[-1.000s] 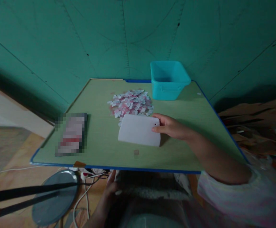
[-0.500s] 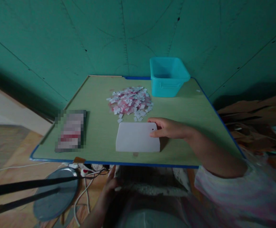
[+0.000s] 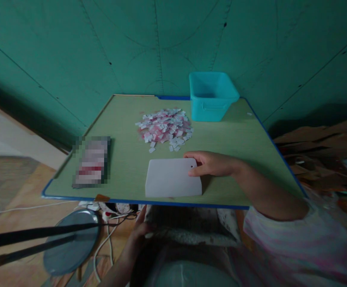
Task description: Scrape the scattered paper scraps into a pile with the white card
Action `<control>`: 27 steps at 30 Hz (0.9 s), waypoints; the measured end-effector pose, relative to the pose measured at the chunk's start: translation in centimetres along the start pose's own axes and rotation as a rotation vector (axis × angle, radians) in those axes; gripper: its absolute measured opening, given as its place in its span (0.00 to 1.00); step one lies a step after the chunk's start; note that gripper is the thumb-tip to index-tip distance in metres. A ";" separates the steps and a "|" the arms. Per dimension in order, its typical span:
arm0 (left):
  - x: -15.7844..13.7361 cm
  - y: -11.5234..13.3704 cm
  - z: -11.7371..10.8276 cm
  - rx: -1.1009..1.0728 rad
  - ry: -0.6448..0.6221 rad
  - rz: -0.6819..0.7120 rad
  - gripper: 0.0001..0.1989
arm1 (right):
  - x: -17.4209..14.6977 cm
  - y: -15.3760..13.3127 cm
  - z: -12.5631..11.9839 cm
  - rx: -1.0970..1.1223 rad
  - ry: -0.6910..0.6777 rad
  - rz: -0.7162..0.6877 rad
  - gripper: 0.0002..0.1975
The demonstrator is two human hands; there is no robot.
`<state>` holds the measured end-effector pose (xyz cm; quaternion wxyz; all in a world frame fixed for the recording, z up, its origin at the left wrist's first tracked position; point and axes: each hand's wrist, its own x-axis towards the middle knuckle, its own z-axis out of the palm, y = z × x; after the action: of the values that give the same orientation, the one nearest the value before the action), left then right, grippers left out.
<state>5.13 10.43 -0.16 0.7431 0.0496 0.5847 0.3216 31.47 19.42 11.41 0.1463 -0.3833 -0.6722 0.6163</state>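
Observation:
My right hand (image 3: 211, 163) is closed on the right end of a white dough scraper (image 3: 169, 178), thumb on top near its small hole. The scraper is tilted over the table, close to its front edge. Beyond it lies a loose pile of small white and pink square pieces (image 3: 166, 125), apart from the scraper. Below the table edge, my left hand (image 3: 140, 231) grips the left rim of an open, stained whitish bag (image 3: 191, 237). The dark inside of the bag cannot be made out.
A turquoise plastic bin (image 3: 211, 101) stands at the back right of the green table (image 3: 125, 159). A blurred-out flat object (image 3: 92, 161) lies at left. Beneath are a round grey stool seat (image 3: 68, 243) and white cables (image 3: 109, 243). A green wall (image 3: 149, 44) rises behind.
My right hand has drawn the scraper slightly toward me, away from the pile. My left hand stays at the bag's rim, and the camera view has shifted a little.

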 end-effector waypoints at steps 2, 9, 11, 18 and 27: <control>0.2 0.1 -0.2 0.016 -0.005 -0.028 0.21 | -0.1 -0.1 0.1 0.028 -0.029 0.019 0.09; -1.5 -1.5 0.5 -0.004 -0.012 0.223 0.20 | -0.3 -0.4 0.1 0.104 -0.112 0.048 0.11; -1.8 -1.6 0.9 -0.009 -0.019 0.233 0.19 | -0.4 -0.5 0.1 0.114 -0.130 0.058 0.12; -1.5 -1.4 0.8 0.018 -0.023 0.229 0.19 | -0.4 -0.2 -0.4 0.105 0.075 0.024 0.15; -1.3 -1.9 0.6 -0.018 -0.084 0.232 0.25 | 0.0 -0.1 0.1 -0.002 0.012 0.046 0.15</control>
<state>6.29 8.38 0.26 0.7252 0.1237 0.5405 0.4081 31.38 19.30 11.52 0.1356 -0.4024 -0.6627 0.6168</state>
